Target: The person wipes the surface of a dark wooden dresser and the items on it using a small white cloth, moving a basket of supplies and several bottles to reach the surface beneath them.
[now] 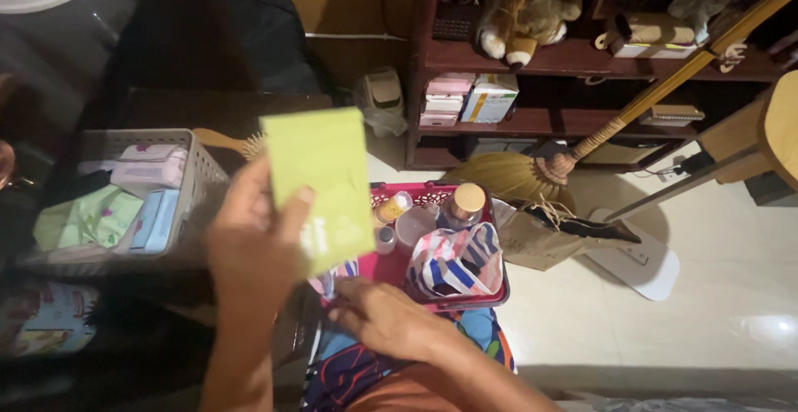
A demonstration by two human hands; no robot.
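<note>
Nearest, the right hand (pixel 384 319) lay low over the person's patterned lap, at the near edge of the pink basket (pixel 478 300). Its fingers were curled and pointed left toward something pale and partly hidden; whether they had hold of anything could not be told in the dim light.

Just left and a little farther, the left hand (pixel 253 246) was raised, its thumb pressed on the front of a green packet (pixel 320 183) with the fingers closed behind it. The packet stood upright above the pink basket's left side, blocking part of it.

Inside the pink basket were a striped cloth (pixel 455 262), a clear cup (pixel 414 225), a small yellow-capped bottle (pixel 392 207) and a jar (pixel 463 204) with a tan lid.

To the left, a grey basket (pixel 202 181) held pale packets and a green cloth, with a wooden hairbrush (pixel 237 142) just behind it.

To the right, on the pale floor, lay a brown bag (pixel 540 241), and a broom (pixel 532 175) leaned its long handle up to the far right.

Farthest stood a dark red shelf (pixel 582 63) with boxes and a stuffed toy (pixel 524 9).
</note>
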